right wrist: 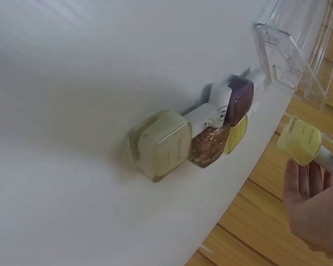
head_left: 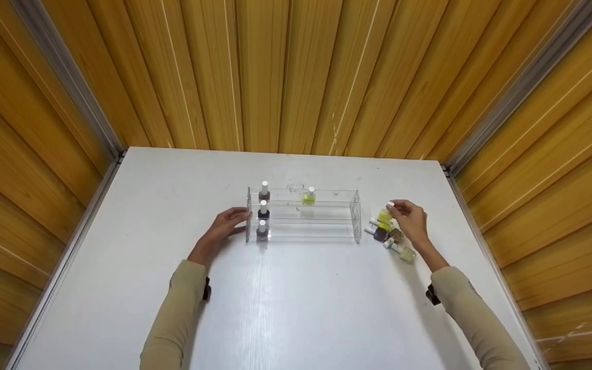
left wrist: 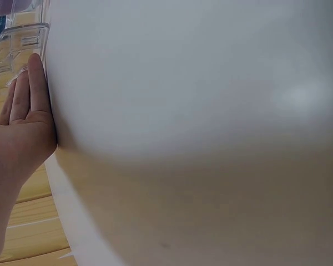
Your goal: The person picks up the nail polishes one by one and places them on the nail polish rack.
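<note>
A clear stepped display rack (head_left: 306, 221) stands on the table. My left hand (head_left: 226, 224) rests against its left end panel, and its fingers (left wrist: 39, 88) are straight in the left wrist view. By its white cap, my right hand (head_left: 413, 221) pinches a yellow nail polish bottle (right wrist: 302, 141), raised off the table. Below it lie several more bottles: a pale one (right wrist: 165, 145), a brown glitter one (right wrist: 209, 146), a dark purple one (right wrist: 240, 101) and another yellow one (right wrist: 237, 134). Three dark bottles, including a front one (head_left: 262, 231), line the rack's left side.
A yellow bottle (head_left: 309, 196) stands right of centre on the rack's back tier. The white table (head_left: 296, 308) meets wood-look panels (head_left: 265, 77) at the back and sides, with grey metal posts (head_left: 512, 87) at the corners.
</note>
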Demonstrator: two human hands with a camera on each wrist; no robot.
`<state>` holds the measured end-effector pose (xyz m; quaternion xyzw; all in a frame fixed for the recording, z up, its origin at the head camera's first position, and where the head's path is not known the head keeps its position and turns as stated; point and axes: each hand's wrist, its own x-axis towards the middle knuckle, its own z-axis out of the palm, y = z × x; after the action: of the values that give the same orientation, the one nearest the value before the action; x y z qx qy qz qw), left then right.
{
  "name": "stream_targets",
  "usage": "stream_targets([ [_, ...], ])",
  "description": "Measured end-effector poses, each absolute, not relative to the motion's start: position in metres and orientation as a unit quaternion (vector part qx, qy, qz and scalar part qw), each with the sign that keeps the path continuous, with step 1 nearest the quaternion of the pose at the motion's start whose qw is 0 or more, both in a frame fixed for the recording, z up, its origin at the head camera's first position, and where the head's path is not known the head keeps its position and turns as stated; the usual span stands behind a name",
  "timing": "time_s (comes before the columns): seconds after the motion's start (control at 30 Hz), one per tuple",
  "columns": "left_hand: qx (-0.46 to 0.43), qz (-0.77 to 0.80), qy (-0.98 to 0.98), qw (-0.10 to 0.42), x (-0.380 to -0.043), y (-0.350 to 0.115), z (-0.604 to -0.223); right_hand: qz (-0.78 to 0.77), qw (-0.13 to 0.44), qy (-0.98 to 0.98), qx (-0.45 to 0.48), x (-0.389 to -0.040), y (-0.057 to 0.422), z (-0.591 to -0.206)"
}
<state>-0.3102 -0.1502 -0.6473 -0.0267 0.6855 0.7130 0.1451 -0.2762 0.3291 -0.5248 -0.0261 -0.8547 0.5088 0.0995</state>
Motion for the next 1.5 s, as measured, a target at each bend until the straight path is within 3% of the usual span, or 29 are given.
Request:
stream_targets([
  [0.13, -0.034, 0.712, 0.687, 0.143, -0.309, -0.15, -0.648, 0.51, 0.087, -0.856, 0.002, -0.276, 0.312, -0.518],
  [0.43, -0.037, 0.71, 0.688, 0.144, -0.31, -0.149, -0.649, 0.494, 0.084, -0.864, 0.048, -0.299, 0.297, -0.544],
  [1.1, -0.033, 0.715, 0.682, 0.148, -0.31, -0.147, -0.654, 0.538, 0.05, -0.836, 0.093, -0.305, 0.24, -0.552],
  [1.5, -0.035, 0.712, 0.687, 0.145, -0.309, -0.147, -0.65, 0.544, 0.063, -0.828, 0.122, -0.312, 0.205, -0.563],
])
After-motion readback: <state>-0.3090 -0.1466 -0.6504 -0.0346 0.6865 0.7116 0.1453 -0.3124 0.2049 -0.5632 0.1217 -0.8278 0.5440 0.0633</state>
